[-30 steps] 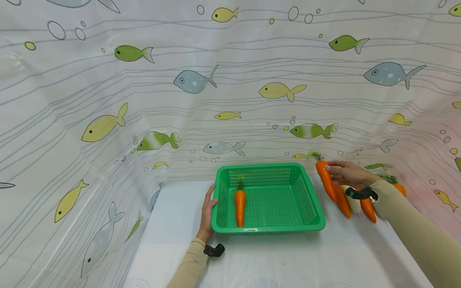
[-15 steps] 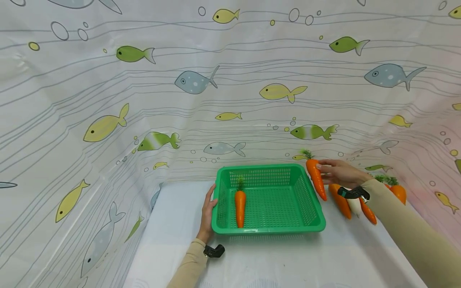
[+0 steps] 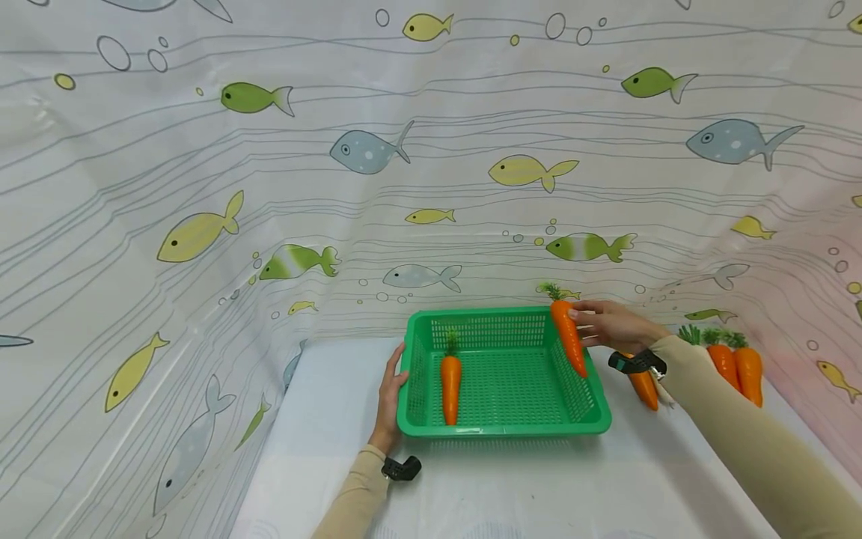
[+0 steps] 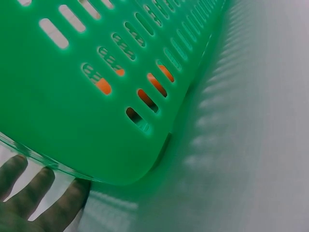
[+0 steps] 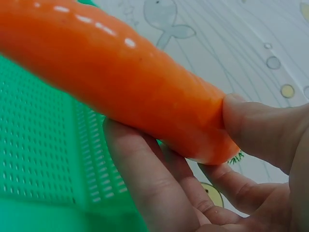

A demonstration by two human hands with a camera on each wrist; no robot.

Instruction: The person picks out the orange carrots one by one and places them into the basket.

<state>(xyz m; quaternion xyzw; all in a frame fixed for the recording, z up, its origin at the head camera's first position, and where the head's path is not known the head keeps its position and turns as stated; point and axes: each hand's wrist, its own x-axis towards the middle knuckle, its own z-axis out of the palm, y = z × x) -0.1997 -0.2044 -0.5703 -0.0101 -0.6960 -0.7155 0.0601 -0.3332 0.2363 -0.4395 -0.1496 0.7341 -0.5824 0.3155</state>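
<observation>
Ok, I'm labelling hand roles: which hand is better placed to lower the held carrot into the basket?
Right hand, probably: it holds the carrot near the right end of the green basket, while the left hand is at the opposite end.

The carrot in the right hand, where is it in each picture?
Head: held carrot right of centre, over the right side of the green basket.
Left wrist: can't tell; orange patches show through the basket.
Right wrist: large, slanting from upper left past centre.
Shared landmark: the green basket.

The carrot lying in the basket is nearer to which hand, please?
Left: the left hand is just across the basket wall from that carrot; the right hand is by the right rim, holding another carrot.
</observation>
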